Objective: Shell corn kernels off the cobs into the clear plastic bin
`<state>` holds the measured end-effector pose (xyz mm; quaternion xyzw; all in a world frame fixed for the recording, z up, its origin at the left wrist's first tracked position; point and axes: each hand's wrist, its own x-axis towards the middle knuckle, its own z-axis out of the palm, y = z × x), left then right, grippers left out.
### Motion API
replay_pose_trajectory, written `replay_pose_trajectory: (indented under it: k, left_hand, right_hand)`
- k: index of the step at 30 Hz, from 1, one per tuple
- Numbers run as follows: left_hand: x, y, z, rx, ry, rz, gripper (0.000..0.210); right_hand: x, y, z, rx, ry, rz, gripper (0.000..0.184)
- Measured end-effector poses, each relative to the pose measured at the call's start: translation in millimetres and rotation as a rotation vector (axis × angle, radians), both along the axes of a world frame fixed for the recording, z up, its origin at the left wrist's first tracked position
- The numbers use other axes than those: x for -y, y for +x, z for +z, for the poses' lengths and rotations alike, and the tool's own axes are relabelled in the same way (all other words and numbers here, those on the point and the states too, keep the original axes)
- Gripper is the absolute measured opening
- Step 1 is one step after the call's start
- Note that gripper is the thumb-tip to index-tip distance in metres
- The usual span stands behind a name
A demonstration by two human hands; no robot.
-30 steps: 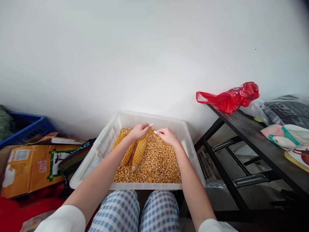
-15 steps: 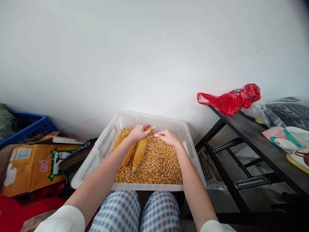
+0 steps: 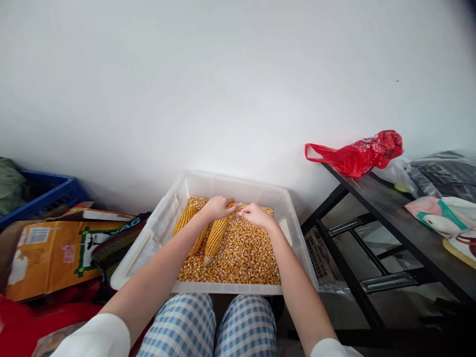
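In the upper part of a translucent plastic bin (image 3: 234,287), my left hand (image 3: 218,208) is closed around an ear of corn (image 3: 231,204), mostly hidden by the fingers. My right hand (image 3: 256,215) meets it from the right, thumb and fingers pinched together by the fingertips of the left. Whatever lies in that pinch is too small to make out. Below my left hand rests a whole ear of yellow corn (image 3: 215,238), tip toward me. More ears (image 3: 186,218) lie to its left, partly behind my forearm. Loose corn kernels (image 3: 245,258) cover the bin's floor.
A black metal-framed table (image 3: 394,213) stands right, bearing a red plastic bag (image 3: 357,156) and other bags. On the left are an orange cardboard box (image 3: 55,258), a dark mesh bag (image 3: 119,248) and a blue crate (image 3: 48,193). A white wall (image 3: 223,89) rises behind the bin.
My right hand has moved slightly down and left, and its fingertips now meet the left hand's. My left hand has dipped a little, still on the ear of corn.
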<state>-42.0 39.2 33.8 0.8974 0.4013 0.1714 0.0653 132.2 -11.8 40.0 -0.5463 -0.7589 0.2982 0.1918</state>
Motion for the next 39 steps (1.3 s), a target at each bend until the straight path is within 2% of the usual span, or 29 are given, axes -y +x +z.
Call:
replay_pose_trajectory:
  k: [5, 8, 10, 13, 15, 19, 22, 25, 30, 35, 37, 39]
  left_hand:
    - [2, -1, 2.5, 0.016, 0.002, -0.108, 0.048]
    - [5, 1, 4.9, 0.037, -0.002, -0.131, 0.045]
    - [9, 5, 7.0, 0.066, -0.011, -0.121, 0.044]
    - [13, 12, 9.9, 0.162, -0.01, -0.048, 0.044]
    - [13, 14, 9.9, 0.241, -0.03, 0.003, 0.045]
    - [3, 9, 4.7, 0.404, -0.15, 0.062, 0.048]
    - [-7, 5, -0.9, 0.491, -0.239, 0.111, 0.051]
    - [-13, 3, -6.7, 0.528, -0.296, 0.127, 0.053]
    - [-14, 2, -12.4, 0.495, -0.29, 0.148, 0.051]
    - [-14, 2, -6.3, 0.537, -0.229, 0.218, 0.05]
    - [-15, 1, -4.9, 0.546, -0.226, 0.237, 0.05]
    - [-17, -1, -5.9, 0.548, -0.237, 0.255, 0.05]
  right_hand:
    - [-4, 22, -2.7, -0.186, -0.289, 0.079, 0.041]
    - [-4, 26, -1.5, -0.25, -0.373, 0.127, 0.044]
    - [-3, 21, 0.5, -0.22, -0.425, 0.193, 0.046]
    - [-1, 11, 3.6, -0.041, -0.484, 0.305, 0.045]
    - [1, 7, 5.4, -0.005, -0.452, 0.303, 0.044]
    - [1, 9, 7.0, -0.233, -0.299, 0.101, 0.045]
    - [-2, 9, 5.1, -0.347, -0.116, -0.07, 0.045]
    - [-6, 4, 2.7, -0.325, 0.063, -0.15, 0.042]
    - [-8, -6, -5.5, -0.152, 0.082, -0.072, 0.036]
    - [-4, -34, -25.5, 0.12, -0.034, 0.172, 0.024]
    - [-4, -38, -26.1, 0.122, -0.004, 0.151, 0.024]
    - [-5, -34, -20.1, 0.085, 0.053, 0.071, 0.029]
